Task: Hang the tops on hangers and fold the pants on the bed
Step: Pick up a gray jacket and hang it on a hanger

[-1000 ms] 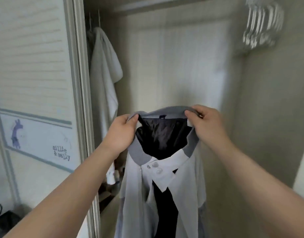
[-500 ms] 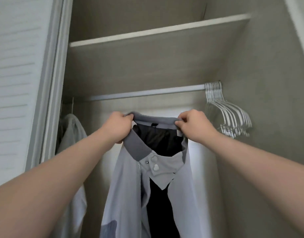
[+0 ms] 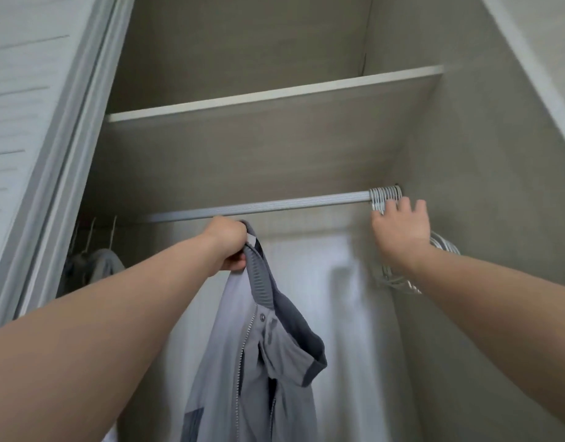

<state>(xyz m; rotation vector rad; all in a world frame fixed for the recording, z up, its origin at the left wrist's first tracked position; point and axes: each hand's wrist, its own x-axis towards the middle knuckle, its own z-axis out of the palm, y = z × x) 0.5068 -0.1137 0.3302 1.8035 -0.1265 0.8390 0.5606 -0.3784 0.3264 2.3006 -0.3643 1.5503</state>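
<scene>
Pale grey fabric with a zip, snap buttons and a dark grey ribbed collar is making up the jacket [image 3: 252, 362], which is dangling below the middle of the ribbed silvery metal closet rail [image 3: 275, 205], not yet on a hanger. The left hand [image 3: 228, 244] is clenching round the collar just beneath the rail, fingers curled tight into the cloth, and the garment is hanging from that one grip. Its body is drooping straight down, with the collar flopping open toward the right. At the far right end of the rail, a bunch of white wire hangers [image 3: 384, 196] is sitting hooked on, close against the closet's side wall, their frames fanning out below. The right hand [image 3: 400, 232] is reaching up just under those hooks, fingers spread and straight, grasping nothing. Its fingertips are lying right at the hooks, though whether they are touching the wire I cannot tell. Above the rail, a pale wooden shelf board [image 3: 275, 94] is spanning the closet. Under the left end of the rail, a darker grey garment [image 3: 99, 266] is hanging from thin wire hooks. Left of the rail, a white louvred sliding door [image 3: 35, 122] is framing the opening
</scene>
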